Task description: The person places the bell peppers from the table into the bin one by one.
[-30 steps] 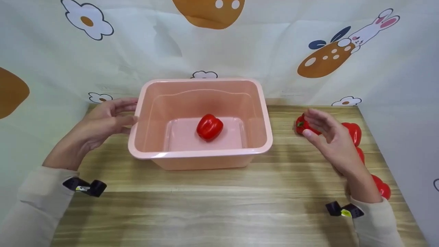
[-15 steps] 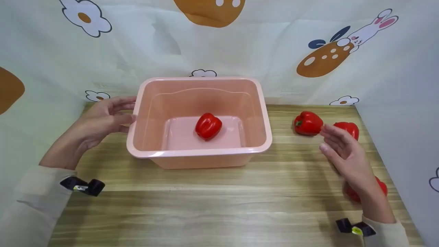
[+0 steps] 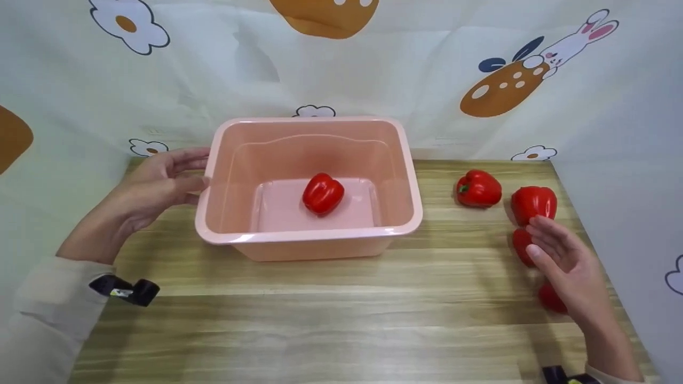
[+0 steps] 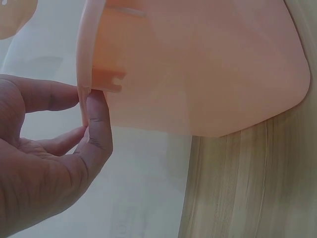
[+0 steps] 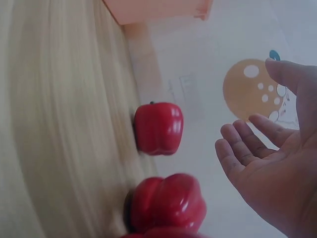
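A pink plastic basin (image 3: 320, 234) stands at the back of the wooden table, holding one red bell pepper (image 3: 323, 194) on its floor. My left hand (image 3: 160, 184) pinches the basin's left rim; in the left wrist view, fingers (image 4: 100, 121) lie on both sides of that rim (image 4: 85, 54). On the right, my right hand (image 3: 568, 266) hovers with its fingers apart and nothing in it. Beneath and beside it lie a pepper (image 3: 523, 248) and a nearer pepper (image 3: 551, 298), both partly hidden by the hand. Farther back are two more peppers, one (image 3: 533, 205) by the fingertips, another (image 3: 478, 189) to its left.
A printed cloth (image 3: 373, 69) hangs right behind the basin and closes off the table's back edge. Pale side walls (image 3: 629, 160) bound the right and left. Bare wood tabletop (image 3: 320, 309) stretches in front of the basin.
My right hand has drawn back toward the near right, away from the farthest loose pepper, which now shows fully. The left hand stays on the basin's rim.
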`<state>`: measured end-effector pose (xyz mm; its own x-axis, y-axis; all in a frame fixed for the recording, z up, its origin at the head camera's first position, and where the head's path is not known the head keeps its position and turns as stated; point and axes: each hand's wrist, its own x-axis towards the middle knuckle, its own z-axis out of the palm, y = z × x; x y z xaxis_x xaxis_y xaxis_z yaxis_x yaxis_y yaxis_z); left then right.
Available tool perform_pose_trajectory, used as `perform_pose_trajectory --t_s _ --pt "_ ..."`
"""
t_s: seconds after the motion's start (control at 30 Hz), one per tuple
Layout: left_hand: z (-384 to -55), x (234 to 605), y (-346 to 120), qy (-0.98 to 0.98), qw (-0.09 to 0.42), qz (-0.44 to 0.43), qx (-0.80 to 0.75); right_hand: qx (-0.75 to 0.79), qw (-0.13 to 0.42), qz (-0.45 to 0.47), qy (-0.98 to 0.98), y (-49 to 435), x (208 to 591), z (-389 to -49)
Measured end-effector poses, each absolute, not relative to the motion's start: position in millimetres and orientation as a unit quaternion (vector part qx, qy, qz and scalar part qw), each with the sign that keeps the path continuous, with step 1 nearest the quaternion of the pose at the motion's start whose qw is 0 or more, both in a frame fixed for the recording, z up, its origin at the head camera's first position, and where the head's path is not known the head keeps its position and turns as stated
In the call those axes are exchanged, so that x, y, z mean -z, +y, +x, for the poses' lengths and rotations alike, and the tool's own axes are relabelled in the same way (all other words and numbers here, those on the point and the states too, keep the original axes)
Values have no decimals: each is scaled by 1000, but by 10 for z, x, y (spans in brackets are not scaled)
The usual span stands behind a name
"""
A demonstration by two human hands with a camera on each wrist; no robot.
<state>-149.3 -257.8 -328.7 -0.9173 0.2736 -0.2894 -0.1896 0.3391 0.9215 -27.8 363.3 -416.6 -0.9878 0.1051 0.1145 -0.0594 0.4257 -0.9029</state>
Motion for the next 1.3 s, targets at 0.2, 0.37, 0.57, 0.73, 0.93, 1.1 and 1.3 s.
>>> perform_pose_trajectory --t_s 0.2,0.37,0.57,0.73,0.93,1.1,1.3 --pt "-1485 3279 -2552 789 203 13 -580 -532 69 -72 -841 3812 4279 -89" --pt "-1483 3286 -2525 788 200 12 -583 -466 52 -141 -872 3935 4331 108" --pt "-1508 3298 -2465 781 202 16 -591 -403 55 -210 -889 4009 4380 372" --pt "-1480 3283 -2519 789 197 16 -582 -409 46 -239 -879 4040 4430 477" --pt "-1475 3271 -2560 791 198 16 -578 -398 60 -252 -880 4102 4477 550" --pt "-1483 3253 -2557 792 200 14 -576 -386 43 -305 -870 4138 4532 609" --pt "-1473 3258 -2538 790 205 16 -577 -406 35 -333 -851 4184 4585 697"
